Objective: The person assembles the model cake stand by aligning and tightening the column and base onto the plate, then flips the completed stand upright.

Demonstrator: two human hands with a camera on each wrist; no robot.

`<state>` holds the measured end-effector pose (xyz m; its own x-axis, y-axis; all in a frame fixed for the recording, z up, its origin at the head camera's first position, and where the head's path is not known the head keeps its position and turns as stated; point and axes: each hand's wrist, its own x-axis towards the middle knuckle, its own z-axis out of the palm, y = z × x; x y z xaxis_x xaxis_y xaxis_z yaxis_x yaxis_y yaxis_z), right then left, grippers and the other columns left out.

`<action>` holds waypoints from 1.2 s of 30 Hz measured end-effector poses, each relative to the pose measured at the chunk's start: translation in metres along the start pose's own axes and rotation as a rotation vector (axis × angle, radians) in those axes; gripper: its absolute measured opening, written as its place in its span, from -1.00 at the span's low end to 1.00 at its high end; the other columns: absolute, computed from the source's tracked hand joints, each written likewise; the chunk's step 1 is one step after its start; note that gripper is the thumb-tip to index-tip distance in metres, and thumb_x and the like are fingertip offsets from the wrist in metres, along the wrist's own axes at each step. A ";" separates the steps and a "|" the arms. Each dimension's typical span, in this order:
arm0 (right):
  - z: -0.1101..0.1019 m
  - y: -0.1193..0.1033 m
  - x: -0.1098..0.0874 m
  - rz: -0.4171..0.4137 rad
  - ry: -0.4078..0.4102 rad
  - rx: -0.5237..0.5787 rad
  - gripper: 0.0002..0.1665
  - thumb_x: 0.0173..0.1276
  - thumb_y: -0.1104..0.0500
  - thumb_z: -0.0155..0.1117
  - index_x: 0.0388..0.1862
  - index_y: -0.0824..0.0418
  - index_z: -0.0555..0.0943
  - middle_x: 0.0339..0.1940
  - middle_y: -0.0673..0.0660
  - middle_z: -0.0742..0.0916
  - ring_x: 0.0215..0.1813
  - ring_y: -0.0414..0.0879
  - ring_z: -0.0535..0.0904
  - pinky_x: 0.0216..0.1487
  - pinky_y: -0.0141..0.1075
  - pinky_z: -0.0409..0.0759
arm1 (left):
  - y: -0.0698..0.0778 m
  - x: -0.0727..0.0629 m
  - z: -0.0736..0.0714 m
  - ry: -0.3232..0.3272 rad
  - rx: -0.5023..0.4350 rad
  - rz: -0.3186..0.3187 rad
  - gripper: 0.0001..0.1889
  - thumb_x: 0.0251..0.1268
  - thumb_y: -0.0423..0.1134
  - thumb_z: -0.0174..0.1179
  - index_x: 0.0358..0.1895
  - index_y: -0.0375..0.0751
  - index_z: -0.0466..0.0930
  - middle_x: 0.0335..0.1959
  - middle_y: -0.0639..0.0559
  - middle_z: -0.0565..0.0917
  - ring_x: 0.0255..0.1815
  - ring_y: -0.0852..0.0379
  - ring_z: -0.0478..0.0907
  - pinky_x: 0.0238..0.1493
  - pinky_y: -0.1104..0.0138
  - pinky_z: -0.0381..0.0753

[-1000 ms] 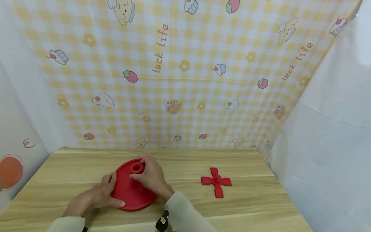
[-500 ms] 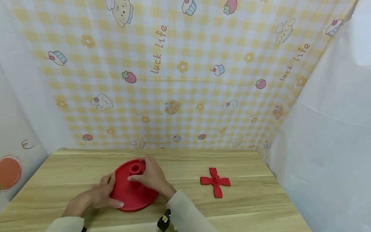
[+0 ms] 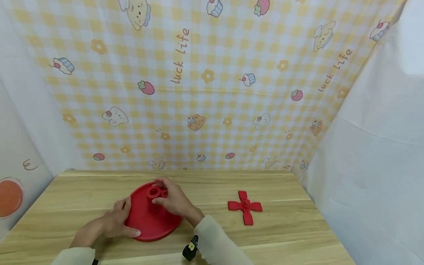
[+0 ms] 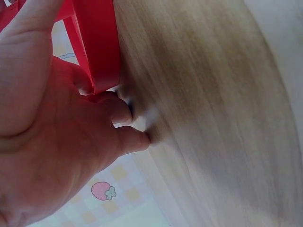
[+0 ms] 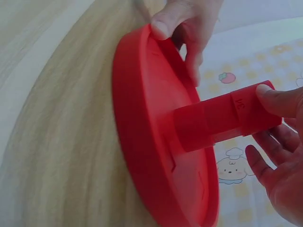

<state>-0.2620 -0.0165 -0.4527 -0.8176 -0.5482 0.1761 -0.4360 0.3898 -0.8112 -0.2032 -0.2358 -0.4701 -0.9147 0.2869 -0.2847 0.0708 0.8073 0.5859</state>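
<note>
A round red dish with a raised rim lies on the wooden table. From its middle rises a red cylindrical post, hollow at the top, whose upper section carries a "34" mark. My right hand holds that upper section, thumb on the near side and fingers behind it. A smaller red ring shows beside the post's top, partly covered by these fingers. My left hand grips the dish's left rim, thumb over the edge and fingers outside. In the left wrist view, two fingertips come down at the tabletop.
A red cross-shaped piece with a central peg lies to the right on the table. A checked cloth hangs behind the table's back edge, and white sheets flank the sides.
My right hand's fingers and thumb have shifted around the top of the post, and the small ring beside it shows more. My left hand keeps its grip on the rim.
</note>
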 end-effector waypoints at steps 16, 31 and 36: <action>0.000 0.002 0.002 -0.006 -0.012 -0.106 -0.31 0.26 0.12 0.47 0.37 0.08 0.49 0.19 -0.02 0.63 0.07 -0.36 0.52 0.00 -0.50 0.59 | 0.000 0.004 0.000 -0.012 -0.011 -0.002 0.36 0.05 0.16 0.45 0.41 -0.78 -0.36 0.40 -0.71 -0.15 0.40 -0.64 -0.22 0.21 -0.55 -0.18; 0.011 0.002 -0.005 0.015 0.049 -0.215 -0.43 0.31 0.02 0.41 0.27 0.07 0.52 -0.04 -0.13 0.71 -0.13 -0.44 0.54 -0.13 -0.62 0.53 | -0.001 0.003 0.003 -0.004 -0.027 -0.013 0.38 0.04 0.14 0.47 0.41 -0.78 -0.40 0.40 -0.72 -0.19 0.40 -0.65 -0.29 0.21 -0.55 -0.22; 0.013 0.001 -0.007 -0.014 0.058 -0.217 -0.44 0.34 0.05 0.38 0.28 0.13 0.51 -0.05 -0.13 0.70 -0.14 -0.45 0.53 -0.12 -0.64 0.52 | 0.001 0.003 0.005 0.005 -0.001 -0.011 0.36 0.05 0.14 0.46 0.41 -0.78 -0.37 0.39 -0.73 -0.16 0.39 -0.66 -0.20 0.22 -0.54 -0.12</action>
<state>-0.2519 -0.0217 -0.4619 -0.8284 -0.5138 0.2231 -0.5130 0.5358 -0.6707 -0.2045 -0.2319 -0.4743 -0.9174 0.2751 -0.2875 0.0600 0.8099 0.5835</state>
